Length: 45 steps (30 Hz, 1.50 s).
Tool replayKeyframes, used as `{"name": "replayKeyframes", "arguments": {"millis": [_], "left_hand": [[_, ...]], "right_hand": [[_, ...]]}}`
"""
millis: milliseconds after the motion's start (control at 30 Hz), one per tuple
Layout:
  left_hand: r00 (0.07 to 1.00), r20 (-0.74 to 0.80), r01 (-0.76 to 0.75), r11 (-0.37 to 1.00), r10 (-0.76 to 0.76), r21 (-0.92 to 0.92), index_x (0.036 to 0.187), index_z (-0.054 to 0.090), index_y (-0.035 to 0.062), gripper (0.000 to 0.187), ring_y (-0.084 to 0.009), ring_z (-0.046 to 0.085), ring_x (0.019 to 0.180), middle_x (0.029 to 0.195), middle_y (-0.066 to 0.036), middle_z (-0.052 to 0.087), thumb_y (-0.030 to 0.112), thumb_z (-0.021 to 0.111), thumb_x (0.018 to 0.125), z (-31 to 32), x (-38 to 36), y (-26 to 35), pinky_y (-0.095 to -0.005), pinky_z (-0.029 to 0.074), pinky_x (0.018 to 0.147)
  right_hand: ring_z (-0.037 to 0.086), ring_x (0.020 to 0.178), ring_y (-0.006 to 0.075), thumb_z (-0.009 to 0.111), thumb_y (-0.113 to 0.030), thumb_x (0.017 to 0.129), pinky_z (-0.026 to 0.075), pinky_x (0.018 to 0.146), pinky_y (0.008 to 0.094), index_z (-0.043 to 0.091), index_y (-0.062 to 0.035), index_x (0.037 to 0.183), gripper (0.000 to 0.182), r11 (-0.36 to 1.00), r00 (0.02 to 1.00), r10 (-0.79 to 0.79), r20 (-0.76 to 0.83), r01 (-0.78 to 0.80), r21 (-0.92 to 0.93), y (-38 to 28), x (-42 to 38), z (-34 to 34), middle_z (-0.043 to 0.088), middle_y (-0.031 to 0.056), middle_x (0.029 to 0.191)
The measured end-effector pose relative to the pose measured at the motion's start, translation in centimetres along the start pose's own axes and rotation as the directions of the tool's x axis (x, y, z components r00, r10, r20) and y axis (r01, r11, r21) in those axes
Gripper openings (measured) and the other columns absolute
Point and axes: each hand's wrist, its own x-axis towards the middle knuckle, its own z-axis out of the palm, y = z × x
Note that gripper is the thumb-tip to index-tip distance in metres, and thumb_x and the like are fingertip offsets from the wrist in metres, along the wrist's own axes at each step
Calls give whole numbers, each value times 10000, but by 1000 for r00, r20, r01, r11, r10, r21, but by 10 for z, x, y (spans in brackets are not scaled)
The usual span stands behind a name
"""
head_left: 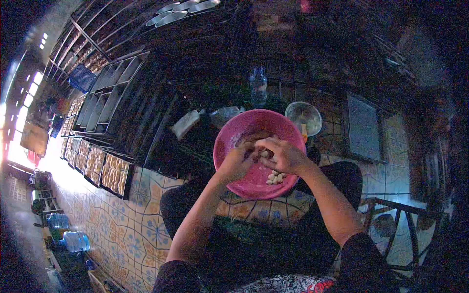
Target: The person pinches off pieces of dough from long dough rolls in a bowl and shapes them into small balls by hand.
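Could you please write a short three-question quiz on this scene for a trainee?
1. True or false: both hands are over the pink basin.
2. What lies in the basin near the right hand? A) small pale dough pieces B) green leaves C) coins
3. Fill in: beyond the basin stands a clear plastic ____.

Key
1. True: the left hand and the right hand meet above it, fingers together on a small pale piece.
2. A.
3. Bottle; a clear bowl stands to its right.
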Motion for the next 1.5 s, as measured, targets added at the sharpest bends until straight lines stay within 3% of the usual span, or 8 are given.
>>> {"name": "replayKeyframes", "arguments": {"millis": [433,600,700,767,967,1133,1200,1500], "left_hand": [[985,170,36,989,-11,-143,1265,636,26,320,-344,526,1316,1419,-169,569,179,588,988,-23,1,34,-419,390,1117],[995,100,-24,996,15,80,1433,523,132,493,-297,660,1153,1268,-151,679,212,624,957,-15,-2,24,-411,498,1013],[958,265,16,944,-108,328,1308,589,78,428,-339,678,1072,1177,-195,689,203,640,902,7,-2,-45,-441,526,944],[886,383,5,830,-263,558,1184,656,23,377,-382,696,992,1086,-239,699,193,656,847,21,-1,-92,-471,554,876],[821,372,46,699,-434,714,1110,706,0,356,-387,706,966,1072,-237,713,193,674,813,45,-15,-91,-485,572,842],[862,231,248,773,-451,584,1129,711,19,335,-360,706,994,1106,-188,722,236,718,873,3,-3,-1,-445,565,871],[996,-71,43,997,-47,-62,1133,709,15,333,-286,698,1030,1106,-158,727,235,750,887,5,4,-3,-378,531,921],[906,-204,354,928,-371,-113,1069,733,-2,219,-208,694,984,1080,-122,742,151,717,912,0,1,34,-332,520,894]], "right_hand": [[685,821,334,739,-152,855,552,727,413,668,5,971,208,999,999,-34,37,33,28,-9,2,-12,682,146,897],[684,797,336,712,-125,857,543,699,394,672,1,959,166,997,990,81,114,-81,0,-17,4,-23,672,152,852],[699,784,288,669,-134,896,541,707,367,685,-7,1014,174,948,956,286,62,-273,-165,-2,1,-30,693,152,879],[705,820,210,639,-131,935,546,745,342,690,-16,1086,196,940,904,342,-256,-323,114,18,-4,-28,721,122,918],[680,942,126,681,-67,910,559,831,280,672,-40,1178,269,881,909,401,-109,-350,318,21,-8,-26,712,51,1021],[687,965,156,818,-86,796,545,897,308,654,-32,953,233,756,843,537,23,-493,430,1,-3,-16,707,47,1007],[693,956,163,816,-97,801,544,880,313,667,-30,963,229,836,883,468,24,-451,313,0,-2,-14,714,62,994],[695,959,192,768,-124,858,532,832,326,700,-23,1059,235,844,909,416,2,-387,371,1,-3,9,727,95,1033]]}}
